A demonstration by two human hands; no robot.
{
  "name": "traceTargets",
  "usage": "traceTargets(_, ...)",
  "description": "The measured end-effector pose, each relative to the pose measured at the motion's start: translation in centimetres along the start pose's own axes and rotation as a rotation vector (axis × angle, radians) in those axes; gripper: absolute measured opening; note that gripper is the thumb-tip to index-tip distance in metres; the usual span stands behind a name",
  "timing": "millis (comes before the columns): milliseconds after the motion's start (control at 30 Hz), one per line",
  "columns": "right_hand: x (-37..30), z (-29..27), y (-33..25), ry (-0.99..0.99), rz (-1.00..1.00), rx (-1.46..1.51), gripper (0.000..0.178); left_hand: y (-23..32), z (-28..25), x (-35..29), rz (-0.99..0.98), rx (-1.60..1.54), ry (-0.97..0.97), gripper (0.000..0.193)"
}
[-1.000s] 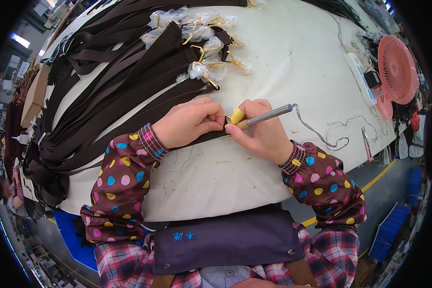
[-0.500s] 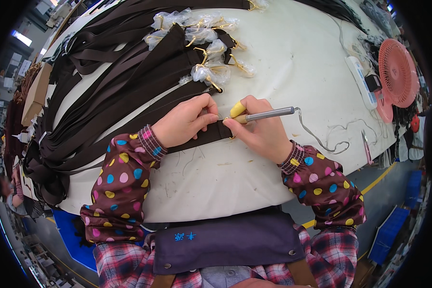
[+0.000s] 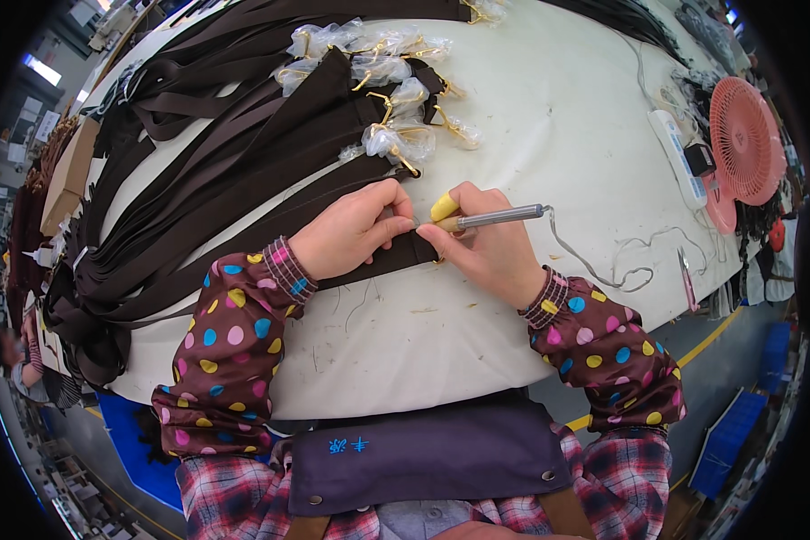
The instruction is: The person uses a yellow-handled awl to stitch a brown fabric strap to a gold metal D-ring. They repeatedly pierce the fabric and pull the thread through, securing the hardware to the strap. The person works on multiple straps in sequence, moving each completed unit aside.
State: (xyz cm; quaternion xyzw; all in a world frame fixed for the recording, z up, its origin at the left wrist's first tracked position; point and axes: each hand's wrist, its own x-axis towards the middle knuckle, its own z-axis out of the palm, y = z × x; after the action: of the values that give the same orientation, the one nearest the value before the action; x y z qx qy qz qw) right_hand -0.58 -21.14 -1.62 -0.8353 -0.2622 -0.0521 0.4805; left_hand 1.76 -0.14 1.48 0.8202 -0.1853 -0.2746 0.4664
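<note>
A dark brown fabric strap point(image 3: 396, 261) lies across the near part of the table, its end under both my hands. My left hand point(image 3: 355, 227) is closed in a pinch above the strap, thumb against forefinger, and what looks like a fine thread shows at the fingertips. My right hand point(image 3: 490, 247) grips a corded pen-shaped hot tool, probably a soldering iron point(image 3: 504, 216), with a grey barrel and a tan front part. Its tip points left toward the pinch; fingers partly hide it. Yellow tape wraps one right finger. A small gold-coloured fitting point(image 3: 438, 261) shows at the strap's end.
Bundled dark straps point(image 3: 243, 153) fill the left side, with plastic-wrapped gold hooks point(image 3: 396, 139) at their ends. To the right are a white power strip point(image 3: 678, 157), a pink fan point(image 3: 745, 139), thread snips point(image 3: 687, 279) and the tool's cord point(image 3: 594, 274). Loose threads lie near the front.
The tool and my right hand have shifted very slightly left, closer to the left fingertips. Both hands keep their grips; the strap lies nearly as before.
</note>
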Motion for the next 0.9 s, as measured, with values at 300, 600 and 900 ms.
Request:
traceTargets(300, 0.01, 0.09, 0.16, -0.016, 0.012, 0.008, 0.023, 0.03, 0.0, 0.04, -0.01, 0.006, -0.003, 0.007)
traceTargets(600, -0.09, 0.06, 0.06, -0.013, 0.02, -0.002, 0.022, -0.02, 0.02, 0.1, -0.012, -0.006, 0.017, 0.01)
traceTargets(900, 0.13, -0.62, -0.73, 0.046, 0.07, 0.07, 0.024, -0.68, 0.2, 0.61, 0.219, 0.252, 0.074, 0.011)
